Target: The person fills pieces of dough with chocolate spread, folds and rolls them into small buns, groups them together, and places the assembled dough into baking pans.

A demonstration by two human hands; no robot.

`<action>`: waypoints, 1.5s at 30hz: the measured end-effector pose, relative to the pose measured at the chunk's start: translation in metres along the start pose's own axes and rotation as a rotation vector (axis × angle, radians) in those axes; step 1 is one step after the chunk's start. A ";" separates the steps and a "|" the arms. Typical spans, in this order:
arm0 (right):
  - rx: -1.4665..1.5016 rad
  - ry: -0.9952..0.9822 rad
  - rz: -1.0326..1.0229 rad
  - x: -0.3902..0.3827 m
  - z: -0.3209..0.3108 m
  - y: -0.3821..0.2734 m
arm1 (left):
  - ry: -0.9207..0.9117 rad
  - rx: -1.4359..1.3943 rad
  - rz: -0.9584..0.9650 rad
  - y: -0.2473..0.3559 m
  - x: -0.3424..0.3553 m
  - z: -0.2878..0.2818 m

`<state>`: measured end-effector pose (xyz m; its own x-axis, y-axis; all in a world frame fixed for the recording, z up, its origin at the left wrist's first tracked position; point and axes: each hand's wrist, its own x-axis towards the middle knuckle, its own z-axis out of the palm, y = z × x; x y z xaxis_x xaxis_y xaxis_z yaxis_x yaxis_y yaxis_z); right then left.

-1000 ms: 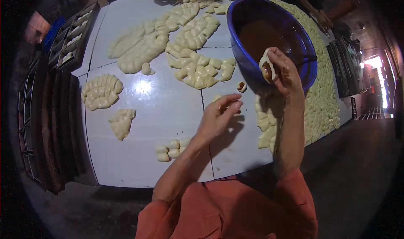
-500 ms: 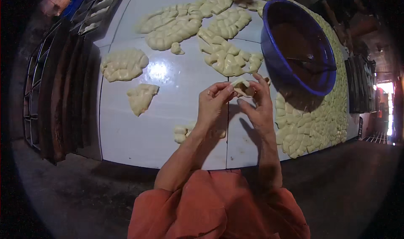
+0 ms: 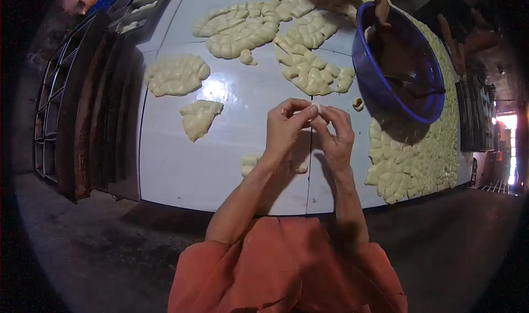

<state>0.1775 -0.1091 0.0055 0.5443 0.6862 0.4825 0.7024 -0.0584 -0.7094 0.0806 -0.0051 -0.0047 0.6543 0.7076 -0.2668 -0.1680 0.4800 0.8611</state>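
both hands, left hand (image 3: 285, 130) and right hand (image 3: 334, 134), pinch one small dough piece (image 3: 316, 107) above the white table (image 3: 182, 164)

bare table (image 3: 237, 109) ahead | right: blue bowl (image 3: 386, 92), possibly dough pieces (image 3: 413, 158)

Look across your white table (image 3: 231, 114): pale dough pieces lie in flat clusters, one big patch (image 3: 242, 29) near the far edge, another (image 3: 175, 75) toward the left edge with a smaller one (image 3: 199, 117) just beside it. A long band of them (image 3: 419, 158) runs down the right edge. A blue bowl (image 3: 380, 87) of brown filling sits at the far right corner. Dark metal racks (image 3: 82, 109) stand beside the left edge.
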 end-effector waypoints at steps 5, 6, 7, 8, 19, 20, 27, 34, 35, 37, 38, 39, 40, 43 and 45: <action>-0.089 0.014 0.100 -0.009 0.001 0.010 | 0.014 -0.015 -0.013 -0.008 -0.005 0.001; -0.087 0.014 0.101 -0.010 0.003 0.010 | 0.006 -0.010 0.015 -0.013 -0.005 -0.001; 0.067 -0.010 0.248 -0.013 0.004 0.010 | -0.040 -0.077 0.018 -0.012 -0.004 0.000; 0.222 -0.035 0.394 -0.015 0.005 0.011 | -0.039 -0.077 0.016 -0.010 -0.005 0.000; 0.510 -0.149 0.173 -0.021 -0.009 0.021 | -0.170 0.079 -0.092 0.020 -0.023 -0.005; 0.529 -0.076 0.103 -0.020 -0.007 0.020 | -0.170 0.082 -0.094 0.020 -0.023 -0.006; 0.530 0.208 0.214 -0.038 0.028 0.012 | -0.198 0.135 0.067 -0.006 -0.025 -0.006; 0.306 0.340 0.152 -0.038 0.029 0.030 | -0.280 0.398 0.198 0.004 -0.041 -0.004; 0.279 0.239 0.237 -0.032 0.024 0.021 | -0.210 0.339 0.078 0.003 -0.039 -0.005; 0.302 -0.028 0.480 -0.029 0.016 0.020 | -0.179 0.253 0.041 0.000 -0.037 -0.011; 0.300 -0.031 0.484 -0.031 0.014 0.019 | -0.150 0.169 0.009 -0.001 -0.036 -0.014; 0.252 -0.034 0.292 -0.034 0.009 0.016 | -0.127 0.175 -0.048 -0.001 -0.035 -0.018; 0.207 -0.040 0.099 -0.032 0.003 0.004 | -0.121 0.174 -0.051 -0.004 -0.033 -0.024; 0.242 -0.201 0.149 -0.050 -0.013 -0.011 | -0.200 0.211 -0.158 -0.008 -0.037 -0.033; 0.251 -0.272 0.173 -0.054 -0.022 -0.002 | -0.197 0.231 -0.182 -0.007 -0.047 -0.032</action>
<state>0.1572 -0.1618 -0.0079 0.4800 0.8505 0.2150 0.4586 -0.0343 -0.8880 0.0275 -0.0249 -0.0121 0.7916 0.4971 -0.3554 0.1209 0.4426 0.8885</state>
